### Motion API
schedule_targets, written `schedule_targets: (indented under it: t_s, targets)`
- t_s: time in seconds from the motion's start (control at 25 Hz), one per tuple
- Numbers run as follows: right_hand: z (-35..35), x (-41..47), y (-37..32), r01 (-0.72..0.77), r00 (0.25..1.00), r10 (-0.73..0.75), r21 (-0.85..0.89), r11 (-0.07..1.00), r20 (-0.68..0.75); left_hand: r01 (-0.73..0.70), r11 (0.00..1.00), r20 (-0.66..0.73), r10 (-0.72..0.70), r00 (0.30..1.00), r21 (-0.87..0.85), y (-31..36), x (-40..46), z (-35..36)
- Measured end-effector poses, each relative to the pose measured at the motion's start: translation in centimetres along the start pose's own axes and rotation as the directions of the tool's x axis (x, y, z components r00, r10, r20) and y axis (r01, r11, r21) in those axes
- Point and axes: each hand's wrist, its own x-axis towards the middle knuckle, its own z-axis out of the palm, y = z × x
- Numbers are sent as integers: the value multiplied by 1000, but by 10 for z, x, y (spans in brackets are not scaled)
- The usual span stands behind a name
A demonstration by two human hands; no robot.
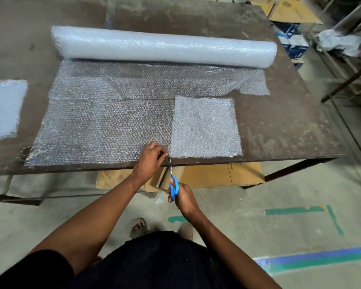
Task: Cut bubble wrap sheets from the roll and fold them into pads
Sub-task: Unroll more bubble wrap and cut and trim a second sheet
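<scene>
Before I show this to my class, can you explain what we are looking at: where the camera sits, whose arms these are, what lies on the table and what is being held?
There is no machine here. One camera is worn on a person's head, looking down at their own two hands. On the brown table lies a bubble wrap roll, partly unrolled into a flat sheet. A whiter folded pad lies to the right, and another piece at the far left. The left hand pinches the sheet's near edge. The right hand grips blue-handled scissors, whose blades reach that edge at the table's front.
</scene>
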Motion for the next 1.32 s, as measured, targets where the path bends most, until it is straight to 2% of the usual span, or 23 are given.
schedule_targets:
  t_s: [0.2, 0.36, 0.76, 0.88, 1.32]
  targets:
    - [11, 13, -8, -40, 999, 40, 9, 999, 15, 15, 997, -17, -17, 1000, -82, -1, 0, -1]
    - [18, 20, -14, -79, 997, 77, 111, 991, 22, 62, 991, -12, -64, 998, -116, 1, -2, -1]
    - [28, 24, 4, 30, 999, -29, 67, 997, -16, 50, 995, -33, -53, 998, -83, 1, -5, 1]
    - [27, 26, -1, -23, 999, 25, 58, 998, -28, 51, 996, -39, -54, 998, -74, 3, -6, 0]
    - [32, 40, -42, -94, 993, 107, 233, 968, -43, 82, 993, 32, -80, 996, -81, -1, -4, -3]
